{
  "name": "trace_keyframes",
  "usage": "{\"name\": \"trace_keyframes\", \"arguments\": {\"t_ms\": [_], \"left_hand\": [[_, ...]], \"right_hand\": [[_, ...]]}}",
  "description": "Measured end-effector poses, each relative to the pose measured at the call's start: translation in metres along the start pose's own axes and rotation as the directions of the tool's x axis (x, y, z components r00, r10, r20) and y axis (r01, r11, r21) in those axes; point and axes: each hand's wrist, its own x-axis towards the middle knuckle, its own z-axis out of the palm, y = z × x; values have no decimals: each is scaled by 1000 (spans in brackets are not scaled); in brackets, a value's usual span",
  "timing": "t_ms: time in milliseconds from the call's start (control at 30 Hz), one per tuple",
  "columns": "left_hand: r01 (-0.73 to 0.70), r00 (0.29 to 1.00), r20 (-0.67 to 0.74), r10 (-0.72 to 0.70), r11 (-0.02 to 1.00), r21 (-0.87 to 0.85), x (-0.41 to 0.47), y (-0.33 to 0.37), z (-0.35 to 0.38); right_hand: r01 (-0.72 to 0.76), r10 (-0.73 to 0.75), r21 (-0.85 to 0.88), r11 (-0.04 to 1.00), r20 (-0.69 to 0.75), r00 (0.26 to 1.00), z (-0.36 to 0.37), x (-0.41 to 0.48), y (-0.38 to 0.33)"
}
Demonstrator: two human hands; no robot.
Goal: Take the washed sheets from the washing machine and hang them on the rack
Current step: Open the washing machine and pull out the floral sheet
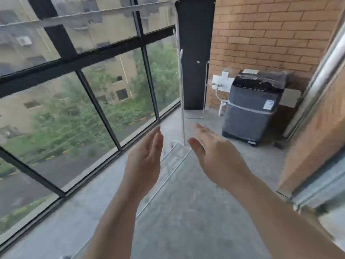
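Your left hand [145, 159] and right hand [214, 156] hover spread and empty above the near white drying rack [175, 157]; the grey top-loading washing machine [250, 107] stands far right against the brick wall [261, 34].

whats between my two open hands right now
The thin white metal drying rack stands upright between the left hand and right hand, in the head view.

Washing machine [250, 109] lid blurred, perhaps raised; rack [180, 90] top past upper edge.
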Motion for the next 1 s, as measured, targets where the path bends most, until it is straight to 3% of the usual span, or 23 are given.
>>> {"name": "trace_keyframes", "arguments": {"t_ms": [133, 300, 567, 767, 1000], "left_hand": [[79, 988, 144, -56, 984, -159, 41, 6, 55], [55, 969, 245, -14, 986, -160, 100, 13, 137], [111, 955, 287, -70, 986, -128, 218, 35, 243], [107, 932, 357, -62, 988, -110, 300, 39, 305], [110, 891, 454, -25, 981, -163, 431, 23, 392]], "right_hand": [[-128, 129, 9, 992, -54, 990, -15, 15, 55], [-195, 200, 49, 980, -139, 970, -29, 52, 135], [-272, 286, 149, 951, -85, 954, -68, 154, 259], [-322, 331, 139, 936, -48, 942, -72, 224, 325], [-396, 401, 65, 916, -104, 910, -63, 319, 411]]}}
